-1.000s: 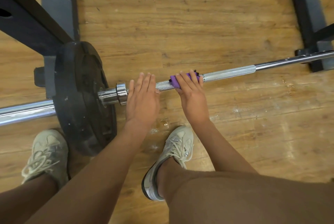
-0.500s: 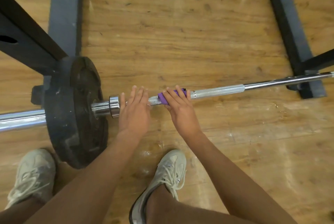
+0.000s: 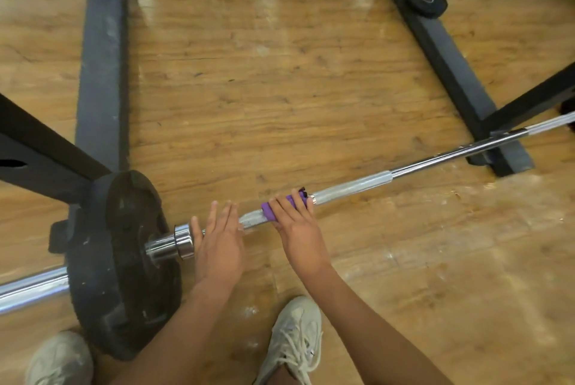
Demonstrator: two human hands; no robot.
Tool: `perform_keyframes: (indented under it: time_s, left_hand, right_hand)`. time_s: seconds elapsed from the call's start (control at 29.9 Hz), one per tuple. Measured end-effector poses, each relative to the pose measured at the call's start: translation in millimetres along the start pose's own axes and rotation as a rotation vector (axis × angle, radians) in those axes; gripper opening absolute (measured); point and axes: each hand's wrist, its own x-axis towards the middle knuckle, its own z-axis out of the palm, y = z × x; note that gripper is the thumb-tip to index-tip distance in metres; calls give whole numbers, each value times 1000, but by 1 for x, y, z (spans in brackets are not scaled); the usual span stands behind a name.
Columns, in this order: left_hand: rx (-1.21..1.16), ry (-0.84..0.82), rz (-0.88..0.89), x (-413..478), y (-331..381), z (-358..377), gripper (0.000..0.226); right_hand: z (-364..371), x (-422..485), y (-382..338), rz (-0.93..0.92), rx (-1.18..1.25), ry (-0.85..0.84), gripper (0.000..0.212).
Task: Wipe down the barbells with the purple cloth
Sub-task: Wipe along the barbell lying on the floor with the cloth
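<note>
Two hands on one barbell (image 3: 351, 188), seen from above. The left hand (image 3: 217, 247) lies flat across the shaft, palm down, fingers straight and close together, just beside the chrome collar (image 3: 183, 241); it grips nothing. The right hand (image 3: 300, 229) sits further right along the shaft, fingers curled over the purple cloth (image 3: 270, 211), clamping it round the bar. The cloth shows as a purple band left of the fingers and between them. A small dark bit sticks out at its far end; can't tell what it is. The hands are apart, with a short stretch of grey knurled shaft bare between them.

The bar runs lower left to upper right above the wooden floor (image 3: 280, 89). One black weight plate (image 3: 124, 260) stands on edge on the sleeve, left of the collar, scuffed with pale marks. The chrome sleeve end (image 3: 31, 289) runs past it to the left edge. Right of the cloth comes more knurling, then polished shaft passing over the near end of the right base beam (image 3: 448, 64).

The left base beam (image 3: 102, 73) of the dark rack is behind the plate. A small black round disc (image 3: 426, 2) sits on the right beam near the top. One pale laced shoe (image 3: 295, 338) is under the right forearm, another pale shoe (image 3: 59, 359) at lower left by the plate.
</note>
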Motion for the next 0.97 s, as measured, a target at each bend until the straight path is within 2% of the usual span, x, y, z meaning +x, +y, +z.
perform_keyframes:
  time_s: [0.07, 0.17, 0.27, 0.4, 0.47, 0.54, 0.74, 0.87, 0.97]
  left_hand:
    - [-7, 0, -2, -2, -1, 1, 54]
    - [-6, -14, 17, 0, -2, 0, 53]
    - [-5, -26, 31, 4, -3, 0, 52]
    - [8, -30, 46, 6, -5, 2, 51]
    - [1, -26, 56, 6, -6, 2, 51]
    - [19, -6, 63, 5, -6, 3, 51]
    - [51, -13, 89, 7, -9, 5, 49]
    - [38, -21, 98, 7, -8, 5, 48]
    - [42, 3, 112, 3, -9, 4, 51]
  right_hand:
    - [3, -4, -5, -38, 46, -12, 45]
    - [3, -5, -2, -66, 50, -30, 59]
    - [6, -4, 3, -72, 29, -4, 62]
    - [10, -7, 3, 39, 79, 67, 56]
    - [13, -9, -1, 85, 78, 92, 62]
    - [16, -12, -6, 50, 50, 97, 70]
    - [11, -13, 7, -93, 97, 59, 58]
    - [5, -13, 24, -11, 116, 125, 56]
    - [12, -16, 11, 4, 124, 117, 60]
